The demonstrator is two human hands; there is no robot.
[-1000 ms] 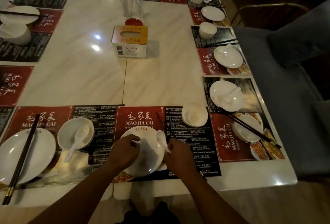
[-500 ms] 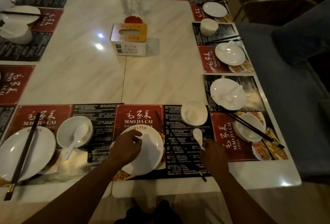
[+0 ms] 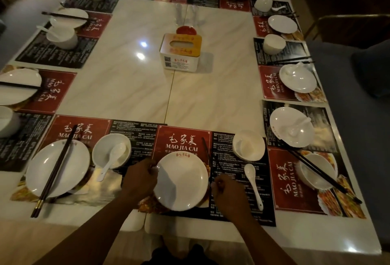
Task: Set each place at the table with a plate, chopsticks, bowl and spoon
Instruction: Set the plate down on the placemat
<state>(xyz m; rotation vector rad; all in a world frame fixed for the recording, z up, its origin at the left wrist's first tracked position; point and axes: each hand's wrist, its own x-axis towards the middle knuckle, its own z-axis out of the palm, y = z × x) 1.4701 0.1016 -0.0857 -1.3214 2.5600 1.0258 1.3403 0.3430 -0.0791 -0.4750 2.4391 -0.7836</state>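
A white plate lies on the red and black placemat in front of me. My left hand grips its left rim. Dark chopsticks lie along the plate's right side and run down into my right hand. That hand's fingers are curled and appear to pinch the chopsticks. A white spoon lies flat on the mat just right of that hand. An empty white bowl stands beyond the spoon.
To the left, a place holds a plate with chopsticks and a bowl with a spoon. On the right stand a plate with a spoon and a bowl under chopsticks. A tissue box sits mid-table.
My right hand carried the spoon from the plate to the mat on the right, let it go, then came back to the plate's right edge. My left hand stayed on the rim.
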